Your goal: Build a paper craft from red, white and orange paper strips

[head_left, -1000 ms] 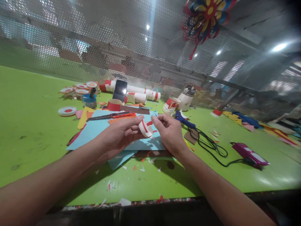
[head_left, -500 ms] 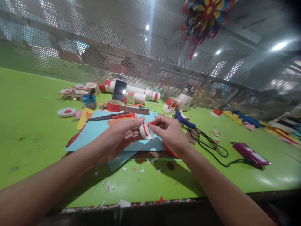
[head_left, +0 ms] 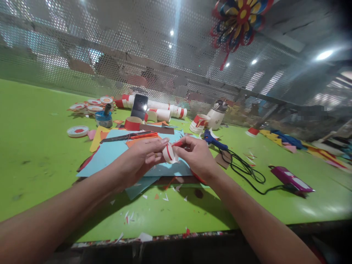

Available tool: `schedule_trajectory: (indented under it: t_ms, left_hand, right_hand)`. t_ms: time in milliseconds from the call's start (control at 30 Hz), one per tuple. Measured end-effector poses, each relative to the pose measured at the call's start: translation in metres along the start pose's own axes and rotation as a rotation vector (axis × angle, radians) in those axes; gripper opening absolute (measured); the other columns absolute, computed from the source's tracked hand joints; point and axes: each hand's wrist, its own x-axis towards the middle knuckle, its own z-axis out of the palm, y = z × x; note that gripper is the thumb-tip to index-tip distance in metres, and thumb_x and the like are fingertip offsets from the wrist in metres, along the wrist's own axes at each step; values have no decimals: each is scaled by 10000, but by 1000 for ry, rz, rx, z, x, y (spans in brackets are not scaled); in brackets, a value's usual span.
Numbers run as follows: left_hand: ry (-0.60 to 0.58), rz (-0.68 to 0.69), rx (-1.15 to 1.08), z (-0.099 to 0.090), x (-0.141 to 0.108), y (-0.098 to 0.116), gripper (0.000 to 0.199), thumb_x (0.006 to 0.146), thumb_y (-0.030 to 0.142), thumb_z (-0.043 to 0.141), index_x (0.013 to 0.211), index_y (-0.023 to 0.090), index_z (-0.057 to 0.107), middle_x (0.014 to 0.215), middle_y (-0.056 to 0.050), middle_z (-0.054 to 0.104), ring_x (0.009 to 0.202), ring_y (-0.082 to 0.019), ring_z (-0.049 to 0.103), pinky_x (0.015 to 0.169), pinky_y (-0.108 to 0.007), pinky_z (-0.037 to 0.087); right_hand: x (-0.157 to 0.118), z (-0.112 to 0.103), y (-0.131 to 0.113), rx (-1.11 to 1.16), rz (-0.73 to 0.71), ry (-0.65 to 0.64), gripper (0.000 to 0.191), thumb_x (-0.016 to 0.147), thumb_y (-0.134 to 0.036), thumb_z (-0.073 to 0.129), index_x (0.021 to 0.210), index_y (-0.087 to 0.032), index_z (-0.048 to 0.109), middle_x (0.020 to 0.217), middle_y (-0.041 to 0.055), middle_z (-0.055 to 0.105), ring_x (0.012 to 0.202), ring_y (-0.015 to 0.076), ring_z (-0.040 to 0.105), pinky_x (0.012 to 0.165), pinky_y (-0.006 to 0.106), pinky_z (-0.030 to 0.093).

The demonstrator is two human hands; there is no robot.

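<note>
Pinching a small white ring [head_left: 167, 154] above blue paper [head_left: 111, 151] on the green bench [head_left: 41, 135], the left hand [head_left: 141, 157] has its grip closed on the ring's left side. Just right, the right hand's [head_left: 200, 157] grip is closed on a narrow red strip [head_left: 178, 143]; whether strip and ring touch is unclear. A light left hold should avoid denting the ring while the right fingertips guide the strip straight.

"What does the left hand [head_left: 144, 156] hold?"
"A small, curved white paper piece [head_left: 166, 155], banded in red, raised and tilted."
"And the right hand [head_left: 200, 157]?"
"A narrow red paper strip [head_left: 178, 143], pinched just beside it, partly hidden."
</note>
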Motion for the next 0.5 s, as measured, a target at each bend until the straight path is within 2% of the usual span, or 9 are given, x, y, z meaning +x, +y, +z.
schedule_trajectory:
  t_ms: [200, 367, 500]
  left_hand:
    - [52, -30, -32, -1, 1, 0, 196, 845, 307, 615, 835, 127, 694, 905, -82, 701, 831, -161, 623, 805, -265, 494]
    - [104, -68, -73, -1, 3, 4, 191, 855, 302, 601, 898, 141, 694, 931, -88, 704, 825, -172, 635, 807, -306, 520]
    - [65, -117, -87, -2, 5, 3, 226, 873, 321, 572, 906, 132, 694, 923, -110, 706, 824, -192, 652, 787, -336, 536]
  right_hand:
    - [0, 1, 0, -23, -15, 2, 100, 704, -235, 645, 735, -141, 634, 711, 16, 631, 617, 124, 573, 606, 264, 467]
    - [6, -16, -3, -15, -63, 70, 197, 711, -265, 650, 868, -147, 668, 832, 46, 660, 780, 160, 601, 731, 305, 475]
    - [10, -29, -1, 87, -102, 110, 173, 735, -266, 635, 858, -147, 662, 778, 31, 649, 716, 144, 581, 686, 303, 464]
